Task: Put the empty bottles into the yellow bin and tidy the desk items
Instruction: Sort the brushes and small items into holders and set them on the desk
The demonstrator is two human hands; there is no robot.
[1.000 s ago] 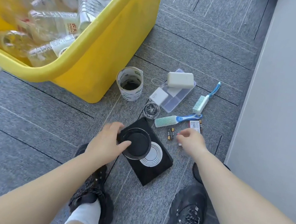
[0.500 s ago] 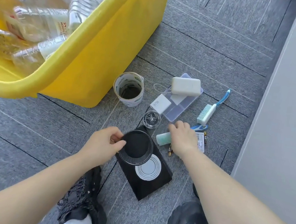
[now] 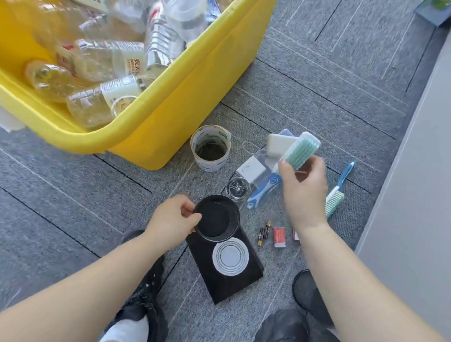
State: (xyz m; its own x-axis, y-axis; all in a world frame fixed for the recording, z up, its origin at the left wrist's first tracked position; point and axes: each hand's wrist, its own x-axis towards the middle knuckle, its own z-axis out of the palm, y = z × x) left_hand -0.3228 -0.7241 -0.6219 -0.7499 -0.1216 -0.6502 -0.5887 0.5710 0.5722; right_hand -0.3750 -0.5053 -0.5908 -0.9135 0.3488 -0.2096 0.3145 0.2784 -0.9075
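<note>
On the grey carpet (image 3: pixel 60 182), just right of the yellow bin (image 3: pixel 199 91), lies the scatter of desk items that remains to be tidied. The bin already holds a heap of clear empty bottles (image 3: pixel 111 60); no bottle shows on the floor, so that half of the job looks done.

Your left hand (image 3: pixel 171 220) pinches the near-left rim of a round black dish (image 3: pixel 215 216), thumb on top and fingers curled below. The dish sits tilted over the far end of a black board (image 3: pixel 225 275) printed with a white ring. A rim pinch suits so shallow a thing and keeps the hollow facing up, perhaps to receive small pieces.

Your right hand (image 3: pixel 303 192) is closed round the neck of a brush (image 3: pixel 300 150), raised off the floor. Its green bristle head points far and its blue handle slants down to the near left. A hold by the neck keeps the long handle from swinging.

Unhandled on the floor:
- A second brush (image 3: pixel 336 198), to the right.
- A white cup (image 3: pixel 210 148), beside the bin.
- A small white box (image 3: pixel 250 169).
- A small glass jar (image 3: pixel 236 189).
- Loose batteries (image 3: pixel 264 232), which are light and will probably roll if nudged.
</note>
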